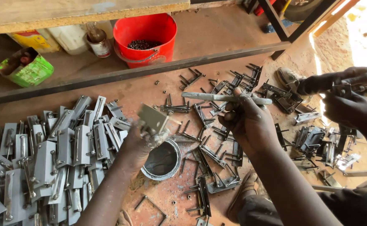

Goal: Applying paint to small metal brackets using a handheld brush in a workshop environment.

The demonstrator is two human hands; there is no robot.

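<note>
A heap of flat grey metal latch plates (45,163) lies left of the left hand (139,144); a round paint-filled tin (162,160) sits just below it. Dark bent steel brackets (208,155) spread around the right hand (248,125) — beyond both hands, a red plastic bucket (148,35).

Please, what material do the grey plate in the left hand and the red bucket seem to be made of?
The grey plate in the left hand looks like flat sheet metal with a matt grey coat: thin, stiff, sharp-edged. The red bucket looks like plastic: smooth, uniformly coloured, slightly glossy, with a thin wire handle.

Even daylight, blown-out glare at the upper right corner, mostly sharp, slight blur on moving hands (250,121).
</note>
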